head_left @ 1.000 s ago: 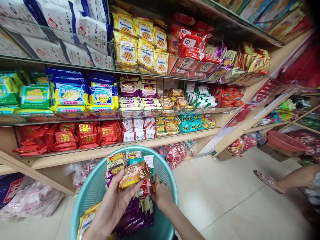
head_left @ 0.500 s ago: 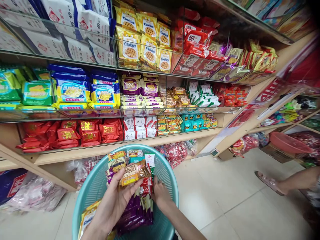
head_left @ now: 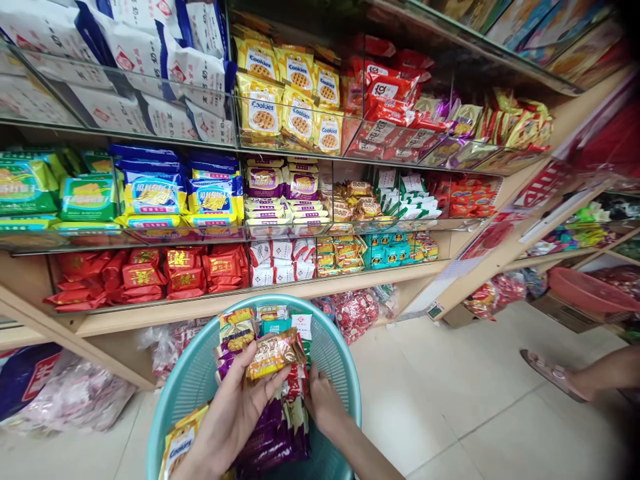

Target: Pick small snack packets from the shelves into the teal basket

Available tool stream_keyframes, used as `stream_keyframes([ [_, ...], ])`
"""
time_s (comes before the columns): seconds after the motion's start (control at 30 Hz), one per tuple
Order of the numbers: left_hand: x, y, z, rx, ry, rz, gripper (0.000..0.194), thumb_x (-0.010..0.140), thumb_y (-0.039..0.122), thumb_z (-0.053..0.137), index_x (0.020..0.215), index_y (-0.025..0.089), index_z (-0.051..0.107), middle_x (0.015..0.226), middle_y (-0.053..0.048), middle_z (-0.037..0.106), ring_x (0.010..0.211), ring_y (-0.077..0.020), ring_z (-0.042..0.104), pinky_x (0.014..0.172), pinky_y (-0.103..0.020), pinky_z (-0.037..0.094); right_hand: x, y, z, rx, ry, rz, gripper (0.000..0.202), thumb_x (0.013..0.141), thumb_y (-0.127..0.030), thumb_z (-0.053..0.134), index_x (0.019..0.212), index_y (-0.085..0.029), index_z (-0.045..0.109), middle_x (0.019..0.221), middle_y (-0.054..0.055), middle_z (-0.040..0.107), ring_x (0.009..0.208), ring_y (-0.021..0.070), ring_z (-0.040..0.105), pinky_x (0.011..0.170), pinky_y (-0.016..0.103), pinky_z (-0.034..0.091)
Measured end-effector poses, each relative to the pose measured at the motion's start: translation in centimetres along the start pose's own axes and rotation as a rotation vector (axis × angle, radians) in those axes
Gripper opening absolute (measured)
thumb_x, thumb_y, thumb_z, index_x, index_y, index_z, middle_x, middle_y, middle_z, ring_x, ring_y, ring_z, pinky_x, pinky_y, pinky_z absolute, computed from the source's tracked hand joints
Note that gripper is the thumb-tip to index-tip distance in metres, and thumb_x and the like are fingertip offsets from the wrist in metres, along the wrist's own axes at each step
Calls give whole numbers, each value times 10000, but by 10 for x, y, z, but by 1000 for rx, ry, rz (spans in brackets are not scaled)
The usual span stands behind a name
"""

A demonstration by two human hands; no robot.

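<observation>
My left hand (head_left: 235, 407) is closed on a small brown and orange snack packet (head_left: 273, 353), thumb on one side and fingers beneath it. It is above a teal plastic basket (head_left: 185, 373). My right hand (head_left: 324, 400) is inside the basket's right side with its fingers curled in, next to a red packet (head_left: 296, 383) and a white and green packet (head_left: 303, 327); whatever it grips is hidden. Purple packets (head_left: 267, 433) lie below the hands. A teal packet (head_left: 275, 324) and a yellow and purple packet (head_left: 239, 337) rest toward the far rim. Yellow cookie packets (head_left: 180, 443) sit at the near left.
Shelves behind the basket hold rows of cookie packets (head_left: 263, 110), red packets (head_left: 185, 270) and purple biscuit packs (head_left: 265, 180) behind clear fronts. Bagged goods (head_left: 350, 313) lie under the bottom shelf. At the right, a person's sandalled foot (head_left: 555, 377) stands on the tiled floor (head_left: 425, 400).
The view has shifted a little, so the shelves sit slightly lower and the foot farther right. Both hands keep nearly the same pose, and the snack packet stays in my left hand.
</observation>
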State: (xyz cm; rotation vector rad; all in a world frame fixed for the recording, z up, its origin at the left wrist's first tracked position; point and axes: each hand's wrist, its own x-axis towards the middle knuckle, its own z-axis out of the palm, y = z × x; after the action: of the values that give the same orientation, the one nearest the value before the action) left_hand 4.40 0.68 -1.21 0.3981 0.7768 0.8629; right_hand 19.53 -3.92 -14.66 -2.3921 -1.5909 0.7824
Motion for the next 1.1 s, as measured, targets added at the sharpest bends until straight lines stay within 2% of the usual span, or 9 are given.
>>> stream_keyframes([
  [0.23,-1,0,-1,7,-4,-5,402,800,291,614,1180,172,560,1220,-115,630,1160,-301,550,996,-505,466,-11,5,-20,91,-70,-54,517,841,-117,373,1346,-13,347,1118,231,597,1054,281,589,882,348,445],
  [0.33,-1,-1,0,31,-3,-22,393,792,291,626,1157,156,573,1215,-119,632,1151,-291,558,995,-493,469,-13,7,-52,58,-44,-56,452,860,-137,378,1300,-41,422,1086,209,623,1064,288,582,890,362,436],
  [0.43,-1,-4,3,57,41,-34,389,784,282,634,1148,157,579,1206,-113,639,1134,-279,571,975,-465,490,-21,-2,-103,73,57,-109,453,907,-220,353,1345,-107,385,1220,176,574,1140,258,536,951,367,404],
  [0.5,-1,-7,5,84,20,-52,392,785,291,634,1154,170,578,1199,-97,645,1120,-260,582,959,-424,504,-33,-16,-138,118,95,-290,541,902,-340,410,1407,-190,288,1372,118,458,1258,231,421,1028,369,340],
  [0.6,1,-14,9,134,-73,-96,393,798,320,620,1162,180,573,1147,-84,670,1072,-234,606,912,-364,527,-50,-40,-170,67,-3,-616,833,769,-491,599,1445,-291,156,1485,52,286,1365,244,222,1098,394,226],
  [0.67,2,-20,12,125,-109,-116,395,807,331,608,1173,192,561,1130,-72,675,1054,-223,611,884,-345,534,-56,-51,-173,-19,-68,-729,968,693,-503,677,1450,-305,107,1480,56,288,1370,265,194,1108,422,180],
  [0.73,4,-25,13,97,-137,-139,392,812,334,601,1178,203,554,1143,-58,666,1065,-211,600,869,-321,530,-56,-55,-165,-91,-77,-759,1002,684,-446,705,1454,-291,83,1427,76,372,1333,276,266,1099,447,175],
  [0.87,6,-34,10,135,-154,-147,382,806,325,608,1161,195,554,1162,-52,649,1082,-197,581,804,-267,529,-49,-47,-140,-159,-15,-677,907,760,-260,636,1458,-264,56,1286,98,515,1177,276,447,1025,442,279],
  [1.1,-1,-39,18,153,-173,-217,354,815,368,591,1136,235,526,1203,-35,614,1108,-185,555,834,-265,485,-54,-30,-123,-138,-9,-557,860,784,-147,531,1456,-287,13,1229,81,548,1110,262,491,957,385,339],
])
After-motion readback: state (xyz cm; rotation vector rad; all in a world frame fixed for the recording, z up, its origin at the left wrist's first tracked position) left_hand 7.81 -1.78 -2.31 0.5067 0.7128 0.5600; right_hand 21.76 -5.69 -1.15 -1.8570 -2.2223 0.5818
